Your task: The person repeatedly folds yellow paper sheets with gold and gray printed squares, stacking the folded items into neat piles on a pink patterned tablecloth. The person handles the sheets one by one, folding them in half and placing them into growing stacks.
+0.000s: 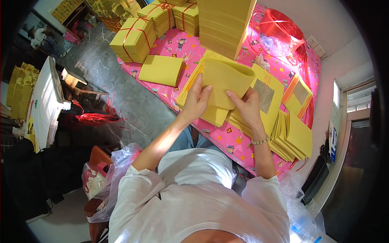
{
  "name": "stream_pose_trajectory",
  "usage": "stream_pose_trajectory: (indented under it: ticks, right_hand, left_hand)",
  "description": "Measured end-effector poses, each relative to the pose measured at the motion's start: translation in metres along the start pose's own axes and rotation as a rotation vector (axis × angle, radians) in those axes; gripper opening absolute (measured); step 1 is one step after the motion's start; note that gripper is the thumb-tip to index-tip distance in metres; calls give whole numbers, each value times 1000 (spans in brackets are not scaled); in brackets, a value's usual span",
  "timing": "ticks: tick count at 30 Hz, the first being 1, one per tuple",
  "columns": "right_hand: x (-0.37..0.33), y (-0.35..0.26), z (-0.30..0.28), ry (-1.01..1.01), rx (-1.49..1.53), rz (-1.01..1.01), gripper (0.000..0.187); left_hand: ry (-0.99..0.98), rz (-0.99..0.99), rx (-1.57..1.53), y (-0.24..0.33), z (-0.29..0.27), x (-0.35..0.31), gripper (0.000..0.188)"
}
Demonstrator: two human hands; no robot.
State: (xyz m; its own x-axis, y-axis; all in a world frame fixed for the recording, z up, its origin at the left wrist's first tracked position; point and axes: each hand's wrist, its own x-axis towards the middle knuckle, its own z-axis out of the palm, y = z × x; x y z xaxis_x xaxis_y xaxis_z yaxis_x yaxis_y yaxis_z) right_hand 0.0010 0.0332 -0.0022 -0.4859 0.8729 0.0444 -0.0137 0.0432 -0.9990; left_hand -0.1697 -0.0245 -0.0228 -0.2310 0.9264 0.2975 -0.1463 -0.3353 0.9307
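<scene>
The left hand (197,98) pinches the folded yellow sheet (223,79) along its left edge, the right hand (248,108) its near right; most extends beyond.

Yellow paper (223,83), pink patterned tablecloth (239,146)

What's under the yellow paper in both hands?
Past its lower edge: more yellow paper and pink patterned cover. Whatever lies directly beneath the held paper is hidden.

Pink, cartoon-patterned table covering (162,91): repeated single numeral, printed in small squares (229,130). Blue-and-white flat item (333,145): marking illegible.
</scene>
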Motion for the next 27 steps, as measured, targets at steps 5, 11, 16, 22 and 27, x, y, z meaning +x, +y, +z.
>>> stream_pose_trajectory:
  ticks: [5,11,16,22,27]
  right_hand:
    - [4,-7,-5,2,76,50,37]
    - [7,-8,-6,-25,221,177,36]
    - [8,-2,-9,-30,319,240,35]
    - [4,-5,-8,-19,254,190,34]
    - [-1,-10,-6,-4,139,122,34]
  left_hand:
    - [-219,-369,-71,23,-18,21,39]
    - [-230,-559,-111,27,-17,27,43]
    - [-208,-599,-115,34,-10,30,39]
    - [-221,-590,-1,39,-6,28,46]
    - [-163,-408,-9,36,3,17,45]
